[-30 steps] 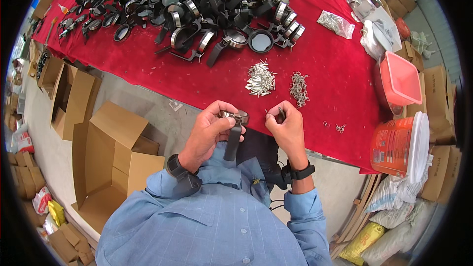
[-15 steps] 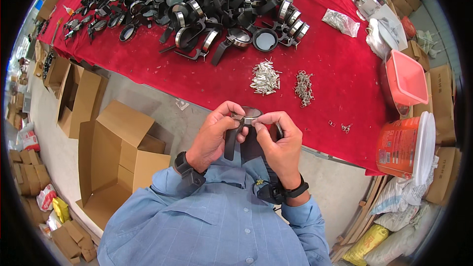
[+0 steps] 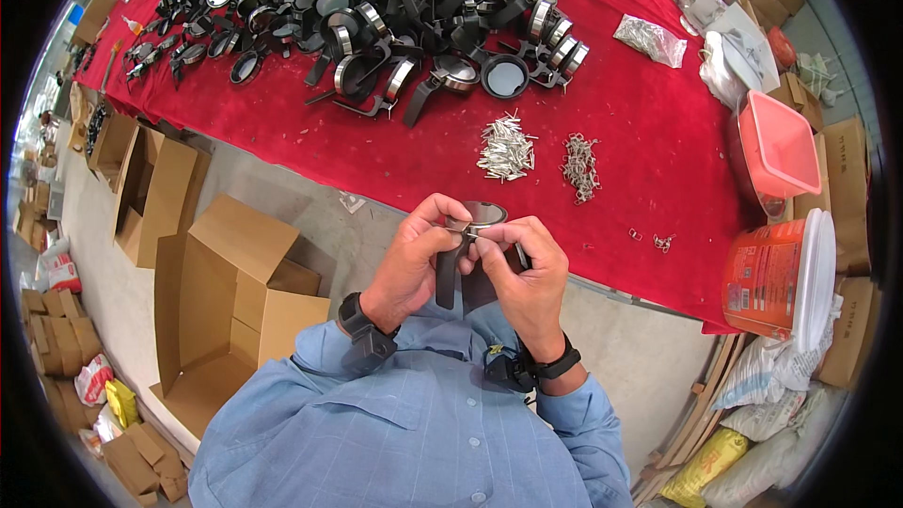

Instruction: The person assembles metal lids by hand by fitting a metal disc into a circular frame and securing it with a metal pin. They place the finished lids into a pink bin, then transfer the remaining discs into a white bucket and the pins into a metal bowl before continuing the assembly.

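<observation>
Fingers of the left hand [image 3: 416,249] close round the neck of a black handle [image 3: 448,277], thumb on one side and curled fingertips on the other, while the handle's round metal-rimmed head [image 3: 489,214] pokes out at 1 o'clock from the grip. Thumb and forefinger of the right hand [image 3: 529,287] are pinched nearly together at 4 o'clock of that head, on what looks like a thin silvery pin [image 3: 474,236]; a dark flat piece seems tucked deeper in the same palm, though I cannot tell what it is. What has changed is the gap: a second ago the right hand stood well apart, half a second ago it met the rim, and now its fingertips sit lower, right where handle and head join — so I judge the work has passed from bringing parts together to fine fitting at that joint. Whether the pin is seated, the fingers hide. On the red cloth [image 3: 649,132], the silvery pin pile [image 3: 506,149] at 1 o'clock from the hands, the small metal links [image 3: 580,169] at 2 and the heap of like pieces [image 3: 367,23] at 11 look unaltered — only the hands have moved.
</observation>
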### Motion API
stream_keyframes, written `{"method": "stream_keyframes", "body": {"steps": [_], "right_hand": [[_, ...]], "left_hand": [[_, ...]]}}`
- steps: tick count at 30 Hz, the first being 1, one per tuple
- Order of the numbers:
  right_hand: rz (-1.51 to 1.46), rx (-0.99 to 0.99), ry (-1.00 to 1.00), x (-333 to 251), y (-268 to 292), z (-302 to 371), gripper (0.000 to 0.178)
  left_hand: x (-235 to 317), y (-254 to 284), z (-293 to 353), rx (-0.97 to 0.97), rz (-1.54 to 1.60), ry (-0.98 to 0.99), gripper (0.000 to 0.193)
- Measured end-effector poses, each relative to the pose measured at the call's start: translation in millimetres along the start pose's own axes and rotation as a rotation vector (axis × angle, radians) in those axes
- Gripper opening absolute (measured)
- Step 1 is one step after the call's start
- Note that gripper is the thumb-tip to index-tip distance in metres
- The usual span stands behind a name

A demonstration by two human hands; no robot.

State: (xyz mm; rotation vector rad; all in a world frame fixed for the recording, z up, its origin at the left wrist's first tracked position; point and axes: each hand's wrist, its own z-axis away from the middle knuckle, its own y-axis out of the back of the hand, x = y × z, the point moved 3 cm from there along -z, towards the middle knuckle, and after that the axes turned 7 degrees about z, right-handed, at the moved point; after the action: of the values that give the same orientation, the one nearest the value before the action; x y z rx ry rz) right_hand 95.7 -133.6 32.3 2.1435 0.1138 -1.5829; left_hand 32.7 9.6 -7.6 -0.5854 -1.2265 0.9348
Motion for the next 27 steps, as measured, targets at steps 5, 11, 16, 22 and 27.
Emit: {"method": "stream_keyframes", "body": {"steps": [5, 11, 16, 22, 27], "right_hand": [[-0.001, -0.018, -0.029, 4.6, -0.5, 1.4, 0.01], [0.198, 0.023, 0.256, -6.6, 3.7, -2.2, 0.014], [0.172, -0.044, 0.217, -0.4, 5.4, -5.1, 0.017], [0.018, -0.11, -0.108, 6.1, 10.0, -3.1, 0.019], [-0.056, -0.042, -0.23, 17.2, 24.1, -0.3, 0.027]], "left_hand": [[-0.1, -2.9, 1.2, -0.006, -0.082, -0.074, 0.022], [3.5, -9.4, 1.9, -0.042, -0.173, -0.141, 0.019], [2.4, -12.8, 0.4, -0.05, -0.178, -0.086, 0.022], [2.9, -8.8, -0.7, 0.001, -0.235, -0.131, 0.024], [8.0, -7.7, -2.0, 0.048, -0.336, -0.245, 0.024]]}}
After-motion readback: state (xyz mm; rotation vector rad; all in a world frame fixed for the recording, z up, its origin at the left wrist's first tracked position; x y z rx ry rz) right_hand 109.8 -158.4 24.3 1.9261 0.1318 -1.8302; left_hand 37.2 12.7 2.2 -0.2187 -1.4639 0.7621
